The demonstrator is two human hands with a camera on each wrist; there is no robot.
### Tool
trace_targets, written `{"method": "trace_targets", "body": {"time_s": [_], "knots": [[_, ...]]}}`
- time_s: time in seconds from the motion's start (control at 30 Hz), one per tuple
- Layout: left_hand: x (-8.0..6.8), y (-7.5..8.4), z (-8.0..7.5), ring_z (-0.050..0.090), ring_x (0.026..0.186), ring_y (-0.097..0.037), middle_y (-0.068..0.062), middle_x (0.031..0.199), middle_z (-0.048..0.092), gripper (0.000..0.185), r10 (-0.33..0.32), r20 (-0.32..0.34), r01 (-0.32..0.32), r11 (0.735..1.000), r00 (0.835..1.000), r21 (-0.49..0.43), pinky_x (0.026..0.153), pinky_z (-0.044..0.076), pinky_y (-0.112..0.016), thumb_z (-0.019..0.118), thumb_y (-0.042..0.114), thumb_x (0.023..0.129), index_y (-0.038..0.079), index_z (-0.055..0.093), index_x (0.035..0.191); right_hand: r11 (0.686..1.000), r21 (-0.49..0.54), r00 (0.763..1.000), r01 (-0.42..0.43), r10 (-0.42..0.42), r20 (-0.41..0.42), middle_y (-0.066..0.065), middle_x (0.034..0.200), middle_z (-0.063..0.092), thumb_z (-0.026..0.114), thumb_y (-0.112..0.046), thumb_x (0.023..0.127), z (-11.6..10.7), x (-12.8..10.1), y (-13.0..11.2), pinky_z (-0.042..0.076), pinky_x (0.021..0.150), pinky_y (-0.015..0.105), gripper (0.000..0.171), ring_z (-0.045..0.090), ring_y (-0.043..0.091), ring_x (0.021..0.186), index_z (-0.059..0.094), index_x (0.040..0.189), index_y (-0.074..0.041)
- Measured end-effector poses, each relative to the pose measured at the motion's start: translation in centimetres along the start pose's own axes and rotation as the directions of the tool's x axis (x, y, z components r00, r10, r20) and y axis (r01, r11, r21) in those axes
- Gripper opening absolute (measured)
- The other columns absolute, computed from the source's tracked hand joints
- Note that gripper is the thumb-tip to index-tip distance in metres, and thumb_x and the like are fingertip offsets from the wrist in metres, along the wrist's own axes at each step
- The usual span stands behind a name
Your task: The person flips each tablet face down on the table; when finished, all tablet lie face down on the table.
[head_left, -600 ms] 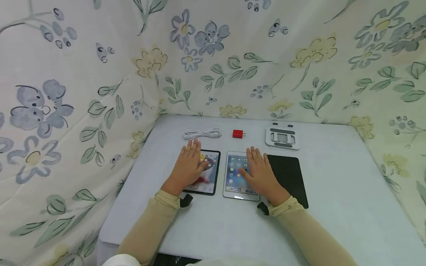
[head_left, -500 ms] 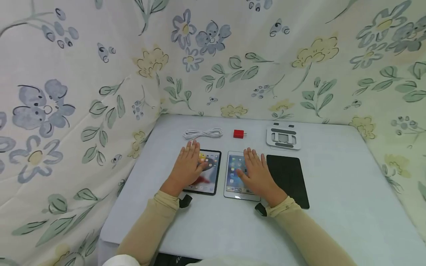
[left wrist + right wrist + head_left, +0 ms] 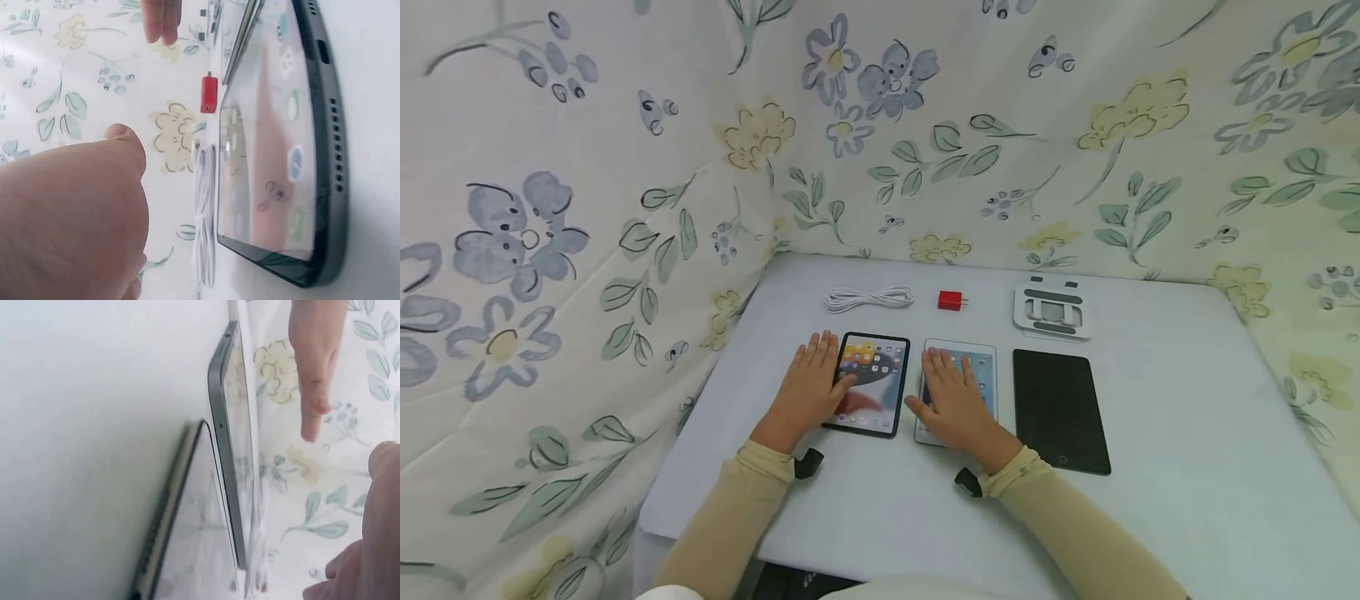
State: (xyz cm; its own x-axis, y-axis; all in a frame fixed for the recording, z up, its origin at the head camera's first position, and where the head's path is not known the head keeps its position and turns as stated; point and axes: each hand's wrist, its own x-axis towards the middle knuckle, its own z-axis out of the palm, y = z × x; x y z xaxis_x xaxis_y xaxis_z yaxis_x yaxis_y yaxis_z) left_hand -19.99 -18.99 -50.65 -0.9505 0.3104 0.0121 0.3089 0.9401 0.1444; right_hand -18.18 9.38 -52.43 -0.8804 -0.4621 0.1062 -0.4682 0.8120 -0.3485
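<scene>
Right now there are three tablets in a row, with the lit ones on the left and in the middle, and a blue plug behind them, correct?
Nearly. The head view shows the plug is red, not blue. The three tablets lie as you say.

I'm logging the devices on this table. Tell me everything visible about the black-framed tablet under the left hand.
The black-framed tablet lies flat on the pale table, screen up and lit, showing rows of app icons over an orange and grey wallpaper. Its dark edge looks like metal, with speaker holes and a port. The left hand rests flat over its left edge. The white-framed tablet lies beside it, apart.
</scene>
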Motion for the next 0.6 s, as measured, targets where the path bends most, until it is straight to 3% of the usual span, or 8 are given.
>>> {"method": "trace_targets", "body": {"time_s": [0.27,0.4,0.6], "knots": [[-0.9,-0.5,0.3,0.016,0.146,-0.033,-0.020,0.157,0.023,0.078,-0.018,0.079,0.022,0.998,0.997,-0.050,0.117,0.010,-0.046,0.026,0.055,0.102,-0.005,0.022,0.151,1.000,0.017,0.999,-0.020,0.019,0.050,0.016,0.159,0.018,0.034,-0.059,0.100,1.0,0.6,-1.6,-0.010,0.112,0.057,0.081,0.008,0.032,0.147,0.015,0.156,-0.004],[-1.1,-0.7,0.8,0.024,0.143,-0.036,-0.022,0.152,0.033,0.075,-0.015,0.090,0.020,0.998,0.996,-0.053,0.116,0.015,-0.047,0.027,0.053,0.103,-0.007,0.030,0.148,0.999,0.026,0.995,-0.041,0.038,0.094,0.018,0.157,0.021,0.034,-0.059,0.100,1.5,0.9,-2.5,-0.010,0.113,0.056,0.081,0.007,0.033,0.147,0.018,0.154,-0.001],[-1.5,-0.1,1.2,0.034,0.139,-0.032,-0.019,0.146,0.044,0.064,-0.058,0.107,0.072,0.989,0.993,-0.132,0.116,0.017,-0.045,0.037,0.044,0.103,-0.005,0.040,0.145,0.997,0.055,0.990,-0.058,0.050,0.135,0.020,0.154,0.028,0.033,-0.060,0.100,2.1,1.1,-3.2,-0.009,0.114,0.054,0.080,0.009,0.035,0.146,0.027,0.151,0.002]]}}
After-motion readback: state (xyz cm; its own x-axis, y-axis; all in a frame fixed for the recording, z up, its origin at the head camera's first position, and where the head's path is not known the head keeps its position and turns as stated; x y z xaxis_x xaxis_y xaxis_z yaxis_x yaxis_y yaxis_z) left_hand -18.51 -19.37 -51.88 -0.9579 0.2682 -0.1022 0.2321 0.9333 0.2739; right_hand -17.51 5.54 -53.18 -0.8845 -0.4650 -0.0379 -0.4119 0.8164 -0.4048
